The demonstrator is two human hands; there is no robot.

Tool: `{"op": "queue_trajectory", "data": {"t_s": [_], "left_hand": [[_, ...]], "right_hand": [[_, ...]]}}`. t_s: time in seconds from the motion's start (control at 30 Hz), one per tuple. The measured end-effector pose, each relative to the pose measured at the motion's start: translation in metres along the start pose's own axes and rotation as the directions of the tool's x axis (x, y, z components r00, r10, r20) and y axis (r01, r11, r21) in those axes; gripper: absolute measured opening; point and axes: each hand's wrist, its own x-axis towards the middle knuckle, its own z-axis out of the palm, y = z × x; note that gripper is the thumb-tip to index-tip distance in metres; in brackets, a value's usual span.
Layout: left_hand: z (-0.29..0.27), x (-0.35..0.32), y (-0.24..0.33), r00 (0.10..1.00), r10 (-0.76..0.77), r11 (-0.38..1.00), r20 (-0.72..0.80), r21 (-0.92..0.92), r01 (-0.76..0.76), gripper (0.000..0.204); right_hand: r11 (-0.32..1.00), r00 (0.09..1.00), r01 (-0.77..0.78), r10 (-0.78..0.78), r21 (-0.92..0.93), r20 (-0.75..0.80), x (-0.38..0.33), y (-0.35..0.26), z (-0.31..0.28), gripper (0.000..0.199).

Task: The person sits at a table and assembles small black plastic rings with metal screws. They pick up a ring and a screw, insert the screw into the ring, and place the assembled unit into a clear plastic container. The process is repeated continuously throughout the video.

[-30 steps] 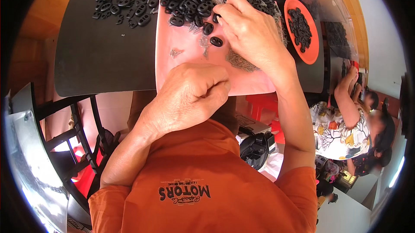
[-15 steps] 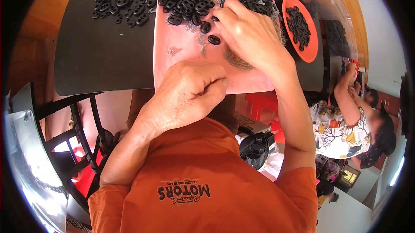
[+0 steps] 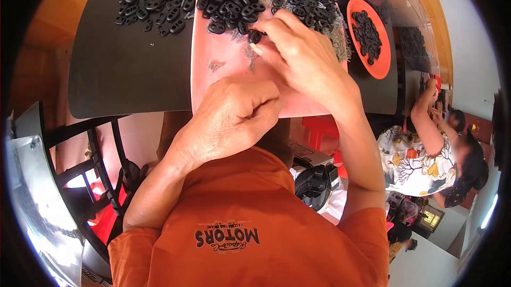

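The right hand [image 3: 301, 50] reaches over the pink tray [image 3: 221, 55], its thumb and forefinger bent and partly spread on two sides of a black oval piece [image 3: 255, 35]. This piece lies at the near edge of the black heap [image 3: 231, 2], which perhaps makes it easier to take alone; I cannot tell whether the fingers really grip it. The left hand [image 3: 237, 116] is curled into a loose fist above the near end of the tray. Its inside is hidden, so I cannot tell if it has hold of something.

The tray sits directly before the person, probably to keep the small parts within short reach. The orange plate [image 3: 377, 72] stands apart on the right, maybe so that its black parts [image 3: 366, 37] do not mix with the heap. More black pieces [image 3: 170, 15] lie loose on the dark bench [image 3: 128, 74], left of the tray.

The pieces seem to be of hard plastic, rounded and a little shiny, many with two holes. Beside them, the thin springs [image 3: 340, 42] look like coiled metal wire, tangled in a grey mass. The tray is smooth, the bench flat and matt.
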Motion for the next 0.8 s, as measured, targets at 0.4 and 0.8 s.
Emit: {"op": "queue_trajectory", "data": {"t_s": [0.4,0.8], "left_hand": [[-0.002,-0.003,-0.001,1.000,-0.020,0.999,0.005,-0.046,0.020,0.013],[-0.030,0.032,0.019,0.985,0.037,0.916,-0.171,0.399,0.035,0.021]], "right_hand": [[0.986,0.997,-0.065,0.057,0.155,0.054,0.008,0.010,0.010,0.019],[0.892,0.957,-0.241,0.153,0.383,0.246,0.001,-0.009,-0.037,0.016]]}}
